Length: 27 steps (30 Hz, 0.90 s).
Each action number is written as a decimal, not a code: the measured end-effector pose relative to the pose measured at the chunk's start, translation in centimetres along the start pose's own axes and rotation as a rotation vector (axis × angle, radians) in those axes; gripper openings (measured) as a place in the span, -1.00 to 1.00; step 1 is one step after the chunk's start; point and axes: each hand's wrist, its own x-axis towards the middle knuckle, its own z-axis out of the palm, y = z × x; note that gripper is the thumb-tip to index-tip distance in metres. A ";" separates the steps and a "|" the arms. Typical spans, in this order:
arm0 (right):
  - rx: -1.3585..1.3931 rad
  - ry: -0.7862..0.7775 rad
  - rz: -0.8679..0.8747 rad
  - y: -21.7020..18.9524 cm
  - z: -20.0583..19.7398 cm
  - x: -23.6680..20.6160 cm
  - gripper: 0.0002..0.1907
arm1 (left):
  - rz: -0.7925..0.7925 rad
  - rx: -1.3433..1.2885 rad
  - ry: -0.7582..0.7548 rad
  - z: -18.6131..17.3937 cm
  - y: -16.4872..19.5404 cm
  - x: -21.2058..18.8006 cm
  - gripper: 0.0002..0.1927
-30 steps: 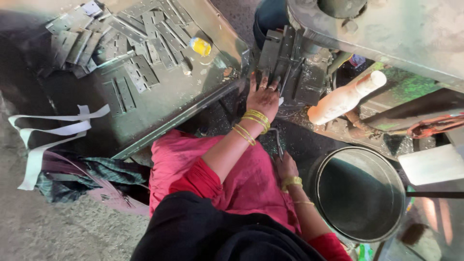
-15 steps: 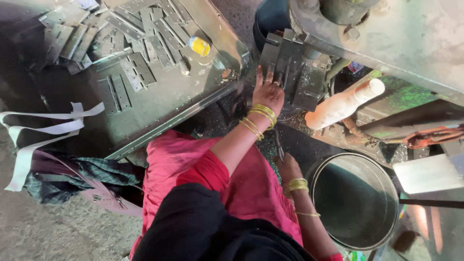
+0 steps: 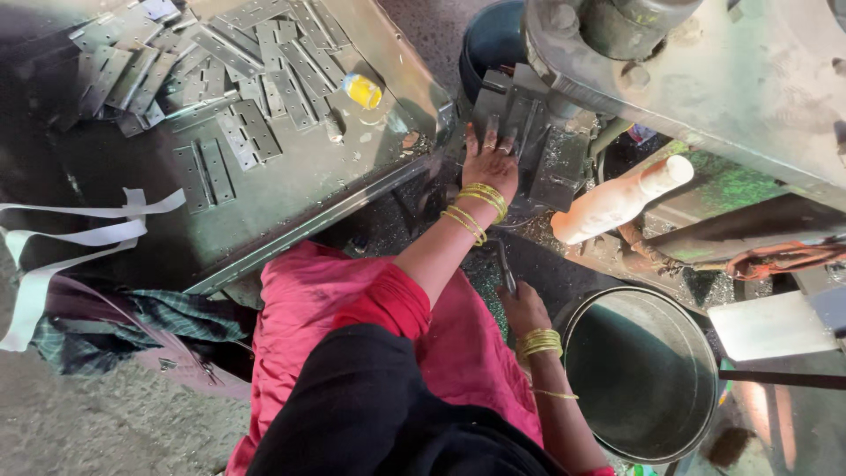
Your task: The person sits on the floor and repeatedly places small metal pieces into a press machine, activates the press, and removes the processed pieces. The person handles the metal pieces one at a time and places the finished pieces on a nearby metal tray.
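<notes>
The person sits low in front of a heavy grey press (image 3: 705,79), with the left hand (image 3: 487,163) stretched up to about twelve o'clock, palm down and fingers spread flat on the dark metal block (image 3: 520,132) at the foot of the machine; I cannot tell whether a piece lies under the palm, and the hand does not look closed round anything. The right hand (image 3: 522,308), down at about four o'clock beside the knee, is curled round a thin dark rod or tool (image 3: 504,264) that stands up between the lap and the machine. On the metal table (image 3: 352,176), off at ten o'clock, a loose heap of flat grey hinge plates (image 3: 229,79) lies spread out, well apart from both hands, with a small yellow-capped bottle (image 3: 363,90) near its edge. The round steel tub (image 3: 641,375) at four o'clock, just beside the right wrist, looks empty as far as its dark inside shows. Judging from the many plates on the table and none in the tub, most of the work seems left.
</notes>
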 end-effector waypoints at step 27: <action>0.194 0.584 -0.454 -9.7 -9.2 -6.5 -0.64 | 0.193 0.150 0.322 3.3 -1.7 -5.8 -0.42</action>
